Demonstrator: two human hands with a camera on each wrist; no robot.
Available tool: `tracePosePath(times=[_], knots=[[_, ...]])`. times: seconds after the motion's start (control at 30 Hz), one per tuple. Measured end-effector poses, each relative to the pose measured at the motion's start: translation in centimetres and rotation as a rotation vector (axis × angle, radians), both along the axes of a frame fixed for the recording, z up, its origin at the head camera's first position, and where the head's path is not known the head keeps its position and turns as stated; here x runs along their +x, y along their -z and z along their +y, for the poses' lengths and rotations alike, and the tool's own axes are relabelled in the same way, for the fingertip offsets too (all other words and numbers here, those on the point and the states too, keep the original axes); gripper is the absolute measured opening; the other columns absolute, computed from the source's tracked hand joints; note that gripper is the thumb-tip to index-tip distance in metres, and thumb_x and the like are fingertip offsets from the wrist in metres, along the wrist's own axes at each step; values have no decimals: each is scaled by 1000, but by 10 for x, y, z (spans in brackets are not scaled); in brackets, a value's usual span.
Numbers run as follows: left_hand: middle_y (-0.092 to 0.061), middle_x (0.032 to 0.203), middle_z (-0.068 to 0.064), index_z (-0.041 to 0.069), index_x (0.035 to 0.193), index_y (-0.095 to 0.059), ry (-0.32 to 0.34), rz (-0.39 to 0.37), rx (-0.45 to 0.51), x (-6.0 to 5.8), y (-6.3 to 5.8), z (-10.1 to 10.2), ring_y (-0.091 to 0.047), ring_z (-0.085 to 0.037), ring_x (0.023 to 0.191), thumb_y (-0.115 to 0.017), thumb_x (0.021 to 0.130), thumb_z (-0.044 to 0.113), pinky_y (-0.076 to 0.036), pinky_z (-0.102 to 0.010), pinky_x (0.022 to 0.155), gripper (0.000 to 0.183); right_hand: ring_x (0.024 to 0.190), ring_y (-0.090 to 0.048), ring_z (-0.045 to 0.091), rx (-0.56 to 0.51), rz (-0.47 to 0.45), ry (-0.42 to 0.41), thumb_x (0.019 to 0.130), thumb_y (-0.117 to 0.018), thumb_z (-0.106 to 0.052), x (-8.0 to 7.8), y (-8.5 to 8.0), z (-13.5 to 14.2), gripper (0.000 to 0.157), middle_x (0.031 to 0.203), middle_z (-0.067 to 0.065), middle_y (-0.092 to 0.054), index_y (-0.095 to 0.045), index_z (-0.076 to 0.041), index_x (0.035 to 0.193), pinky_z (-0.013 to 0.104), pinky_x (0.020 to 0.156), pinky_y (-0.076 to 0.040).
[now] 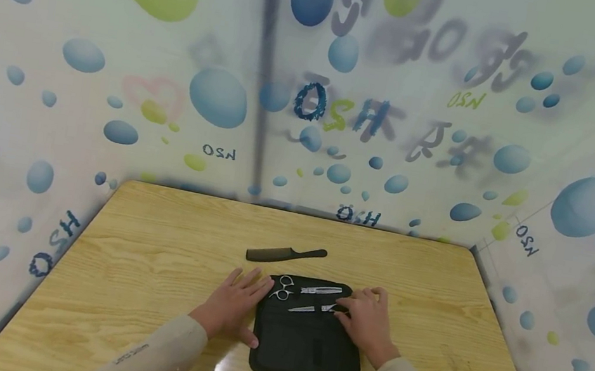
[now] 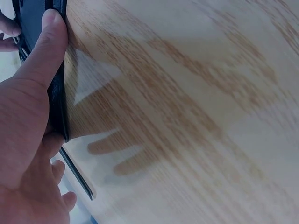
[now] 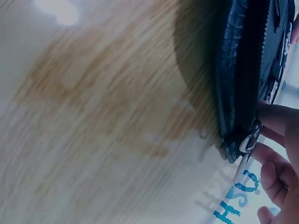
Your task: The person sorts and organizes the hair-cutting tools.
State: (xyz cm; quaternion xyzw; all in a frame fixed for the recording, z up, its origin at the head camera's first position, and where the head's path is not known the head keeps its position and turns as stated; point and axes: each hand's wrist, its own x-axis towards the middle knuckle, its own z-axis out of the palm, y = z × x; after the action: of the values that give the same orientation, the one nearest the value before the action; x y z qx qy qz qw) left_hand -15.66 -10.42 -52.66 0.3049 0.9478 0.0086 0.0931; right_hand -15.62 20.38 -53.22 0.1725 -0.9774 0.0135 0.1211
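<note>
A black zip case (image 1: 302,346) lies unfolded on the wooden table. Scissors with finger rings (image 1: 285,287) at the left lie along its upper part, their toothed blade (image 1: 321,290) to the right. Below them, a second pair of scissors (image 1: 303,309) points its blade left. My left hand (image 1: 233,304) rests over the case's left edge, fingers straight, its thumb (image 2: 53,28) on the edge. At the right edge, my right hand (image 1: 370,318) pinches the lower scissors by their handle, which the fingers mostly hide. A silvery ring (image 3: 247,142) shows at the case corner beside its fingers.
A black comb (image 1: 287,254) with a handle lies just beyond the case. The wooden table (image 1: 165,223) meets a patterned wall (image 1: 208,166) at the back, with further walls close on both sides.
</note>
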Motion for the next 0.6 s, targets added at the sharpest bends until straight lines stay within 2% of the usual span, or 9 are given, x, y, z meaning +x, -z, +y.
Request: tracePosePath(times=[0.3,0.6], knots=[[-29,161,-1,15,156,-24,3,6,10,0,2,-2,-20,-28,151,-68,61,80,-15,-54,122,123,83,-61,15,6,-19,-13,76,-81,-40,-2,1,-5,22,80,-8,-68,-79,-29,95,47,96,-35],[-30,160,-2,14,155,-25,3,4,28,1,-1,-2,-21,-29,151,-69,62,79,-16,-54,122,122,85,-59,17,-4,-62,-24,79,-78,-43,-2,1,-18,23,84,-8,-70,-78,-29,97,50,100,-35]])
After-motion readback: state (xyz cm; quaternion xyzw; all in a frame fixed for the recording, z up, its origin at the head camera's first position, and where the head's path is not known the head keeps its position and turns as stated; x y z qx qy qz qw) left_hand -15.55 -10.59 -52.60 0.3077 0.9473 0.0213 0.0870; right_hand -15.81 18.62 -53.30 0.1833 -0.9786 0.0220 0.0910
